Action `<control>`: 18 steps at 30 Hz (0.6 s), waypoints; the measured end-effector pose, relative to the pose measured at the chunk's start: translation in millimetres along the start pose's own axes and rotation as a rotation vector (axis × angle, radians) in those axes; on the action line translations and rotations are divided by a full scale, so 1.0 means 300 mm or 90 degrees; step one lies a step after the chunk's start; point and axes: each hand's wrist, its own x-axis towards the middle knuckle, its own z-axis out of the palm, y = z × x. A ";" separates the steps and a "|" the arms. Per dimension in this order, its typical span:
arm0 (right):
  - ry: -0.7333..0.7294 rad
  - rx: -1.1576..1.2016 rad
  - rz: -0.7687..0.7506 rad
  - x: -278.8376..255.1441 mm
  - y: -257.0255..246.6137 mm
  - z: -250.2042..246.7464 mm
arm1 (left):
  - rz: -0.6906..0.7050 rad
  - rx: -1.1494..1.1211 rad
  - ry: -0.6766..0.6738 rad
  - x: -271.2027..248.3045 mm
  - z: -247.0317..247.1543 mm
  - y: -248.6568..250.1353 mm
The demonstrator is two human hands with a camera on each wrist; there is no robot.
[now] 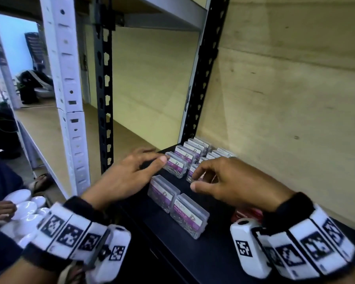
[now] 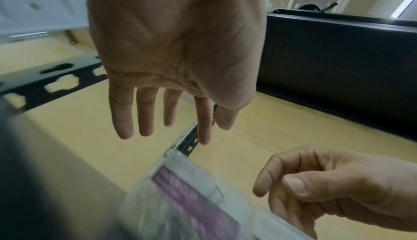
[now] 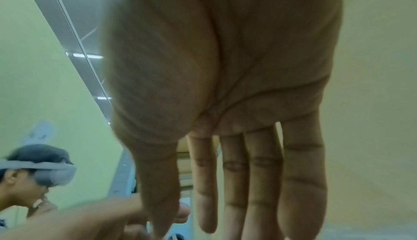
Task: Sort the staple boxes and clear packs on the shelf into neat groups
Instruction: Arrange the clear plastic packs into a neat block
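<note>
We see our two hands over the black shelf [image 1: 203, 253]. The left hand [image 1: 127, 177] is flat, with its fingers [image 2: 123, 119] straight and a little spread; it holds nothing, and only its thumb tip is touching (or nearly touching) the nearest clear pack [image 1: 176, 167] of the left row. The right hand [image 1: 236, 181] hangs with loosely bent fingers [image 3: 302, 181] above the first pack of the right row [image 1: 193, 172]; we cannot tell if the fingertips touch it, but they grip nothing. Beyond both sets of fingers, the two rows of packs [image 1: 195, 150] with purple labels continue toward the wooden back wall [image 1: 295, 99]. Between the hands and nearer to the wrists, two more clear packs [image 1: 190, 216] stand side by side. Under the right wrist, a red box [image 1: 249, 214] is partly hidden.
</note>
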 end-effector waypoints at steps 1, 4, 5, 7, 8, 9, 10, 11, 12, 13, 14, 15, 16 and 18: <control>0.009 -0.014 0.012 0.024 0.004 -0.006 | -0.003 0.024 -0.029 0.037 -0.024 0.011; 0.011 -0.086 0.060 0.102 0.025 -0.016 | 0.018 0.090 -0.111 0.154 -0.067 0.025; 0.007 -0.103 0.077 0.125 0.033 -0.017 | 0.027 0.111 -0.141 0.188 -0.071 0.024; -0.010 -0.116 0.105 0.158 0.043 -0.014 | 0.040 0.157 -0.195 0.246 -0.067 0.025; -0.018 -0.117 0.114 0.168 0.045 -0.012 | 0.042 0.178 -0.220 0.268 -0.062 0.028; -0.024 -0.121 0.121 0.177 0.048 -0.010 | 0.043 0.190 -0.243 0.286 -0.057 0.033; -0.028 -0.126 0.123 0.182 0.049 -0.008 | 0.041 0.196 -0.264 0.298 -0.055 0.040; -0.032 -0.132 0.126 0.186 0.052 -0.007 | 0.037 0.197 -0.284 0.309 -0.051 0.046; -0.036 -0.138 0.124 0.190 0.054 -0.005 | 0.032 0.196 -0.302 0.315 -0.048 0.052; -0.043 -0.145 0.123 0.193 0.055 -0.004 | 0.027 0.195 -0.319 0.319 -0.047 0.056; -0.047 -0.149 0.122 0.195 0.059 -0.004 | 0.023 0.195 -0.333 0.322 -0.044 0.060; -0.049 -0.147 0.123 0.196 0.062 -0.004 | 0.020 0.201 -0.344 0.322 -0.042 0.062; -0.048 -0.142 0.124 0.197 0.066 -0.005 | 0.019 0.209 -0.351 0.323 -0.040 0.061; -0.049 -0.126 0.133 0.192 0.071 -0.009 | 0.022 0.225 -0.355 0.320 -0.037 0.060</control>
